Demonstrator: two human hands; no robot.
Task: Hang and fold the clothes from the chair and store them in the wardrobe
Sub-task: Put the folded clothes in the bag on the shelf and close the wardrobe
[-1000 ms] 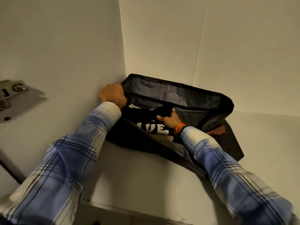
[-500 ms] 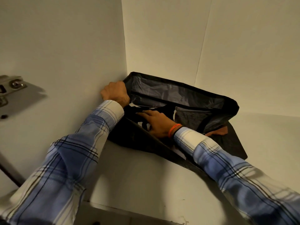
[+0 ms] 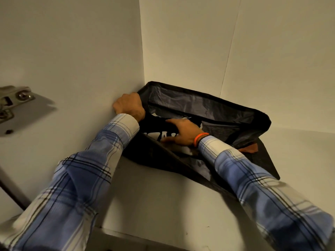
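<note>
A dark fabric storage box (image 3: 199, 104) sits in the back left corner of a white wardrobe shelf (image 3: 163, 201), its front wall pushed down. My left hand (image 3: 129, 105) grips the box's left rim against the wardrobe side wall. Inside lies a folded black T-shirt with white lettering (image 3: 159, 130). My right hand (image 3: 183, 132), with an orange band at the wrist, lies flat on the T-shirt with fingers stretched out to the left. Part of the shirt is hidden under the hand and the box's front wall.
The wardrobe's white side wall (image 3: 72, 60) and back wall (image 3: 235, 42) close the corner. A metal door hinge (image 3: 12, 102) is fixed on the left wall. A brown tab (image 3: 251, 148) shows at the box's right side. Bare shelf extends right (image 3: 299, 151).
My right hand turned from reaching into the box with bent fingers to lying flat on the T-shirt, fingers pointing left. The left hand kept its grip on the rim.
</note>
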